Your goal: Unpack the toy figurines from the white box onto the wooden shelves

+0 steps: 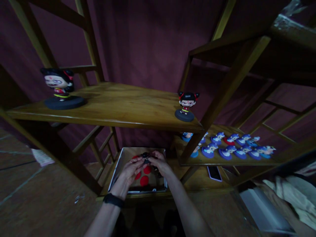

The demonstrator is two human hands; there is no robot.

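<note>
Over a shallow cardboard box [163, 189] on the low shelf, my left hand [132, 168] and my right hand [159, 162] meet around a small dark figurine [145, 157]. Fingers of both hands are closed on it, covering most of its shape. Beneath them in the box lie several round red pieces [144, 180] and some dark items by my right hand, too dim to make out. Two black-haired figurines on dark round bases stand on the upper shelf: a left figurine [59, 84] and a right figurine [186, 105].
Rows of blue-purple figurines [228, 151] stand on a side shelf at the right. A phone [214, 173] lies on the low shelf below them. Wooden posts [229, 85] and the upper shelf board [118, 102] frame the space above my hands.
</note>
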